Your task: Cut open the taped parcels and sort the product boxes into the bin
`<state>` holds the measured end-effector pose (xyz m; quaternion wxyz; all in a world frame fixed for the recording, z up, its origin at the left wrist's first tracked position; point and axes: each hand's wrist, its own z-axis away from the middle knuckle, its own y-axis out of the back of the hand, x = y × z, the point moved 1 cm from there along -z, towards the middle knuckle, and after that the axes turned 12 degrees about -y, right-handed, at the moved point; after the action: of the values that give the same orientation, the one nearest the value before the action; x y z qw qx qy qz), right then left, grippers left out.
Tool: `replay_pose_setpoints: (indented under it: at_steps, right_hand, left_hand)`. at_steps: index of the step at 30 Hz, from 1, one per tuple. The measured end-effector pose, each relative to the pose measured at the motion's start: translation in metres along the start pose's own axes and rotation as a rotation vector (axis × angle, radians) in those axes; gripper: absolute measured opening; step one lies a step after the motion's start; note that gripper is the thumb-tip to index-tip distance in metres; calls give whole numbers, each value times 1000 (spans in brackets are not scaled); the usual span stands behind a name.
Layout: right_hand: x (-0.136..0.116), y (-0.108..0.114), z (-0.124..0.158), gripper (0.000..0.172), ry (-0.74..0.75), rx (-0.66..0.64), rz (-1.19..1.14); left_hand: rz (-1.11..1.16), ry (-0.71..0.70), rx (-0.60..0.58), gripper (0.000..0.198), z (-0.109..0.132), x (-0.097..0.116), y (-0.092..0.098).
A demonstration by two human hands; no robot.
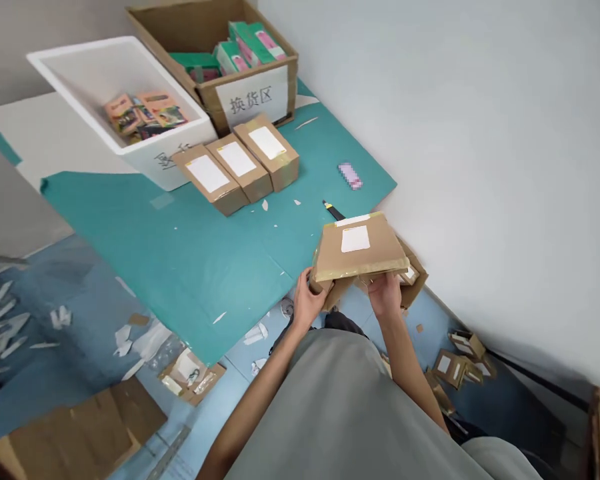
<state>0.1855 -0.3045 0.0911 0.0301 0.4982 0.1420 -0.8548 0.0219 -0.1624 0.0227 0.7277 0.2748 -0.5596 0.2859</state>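
A brown cardboard box (375,252) with a white label and yellowish tape along its edges is held at the near right edge of the green-topped table. My left hand (310,300) grips its lower left corner, thumb and fingers curled round the cardboard. Under its near right edge is my right hand (385,293), the fingers partly hidden beneath the box. Just beyond the box lies a black and yellow utility knife (334,211), its near end covered. Behind and below on the right, an open carton (419,280) with labelled packages shows in part.
Three labelled cardboard boxes (237,163) stand in a row on the table (190,247). Behind them are a white foam box (165,157) and a carton (210,110) of green packages. A wall (460,133) bounds the right side. Small boxes (450,369) and paper scraps litter the floor.
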Motion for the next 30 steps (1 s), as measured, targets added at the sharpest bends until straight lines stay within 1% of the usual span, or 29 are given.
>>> replay_pose_setpoints:
  at_steps: [1,3,7,9,12,14,15,17,19,21,23,26,28,30]
  right_hand:
    - [1,5,6,42,18,32,-45]
    - [0,16,20,38,45,100,-145]
    - [-14,49,47,32,103,216,-342]
    - [-23,72,59,34,158,266,-408]
    - [-35,117,75,41,239,344,-465]
    - [-42,154,83,45,283,403,-486]
    - [-45,175,87,45,298,430,-490]
    - [-49,222,96,42,309,479,-496]
    - [-50,274,105,36,296,533,-534]
    - [-46,328,114,30,273,584,-617]
    - [-36,380,123,24,236,615,-716]
    - [-14,448,138,15,147,648,-841]
    - [5,486,153,12,103,655,-909]
    - [26,517,171,20,82,653,-980]
  left_hand:
    - [-34,-38,7,73,4,1,-10]
    - [-128,-168,10,70,9,3,-28]
    - [-256,-328,-64,72,17,12,-61]
    - [-325,-409,-114,77,23,20,-86]
    - [-411,-483,-178,82,36,31,-137]
    - [-454,-515,-231,86,47,33,-173]
    - [-465,-542,-276,89,54,33,-190]
    - [-443,-622,-406,89,67,29,-219]
    - [-372,-711,-570,83,81,23,-242]
    - [-304,-789,-719,74,97,17,-260]
    - [-265,-833,-849,66,113,14,-277]
    - [-248,-793,-980,56,137,15,-305]
    - [-240,-747,-1034,50,150,19,-326]
    - [-202,-697,-1120,42,160,24,-347]
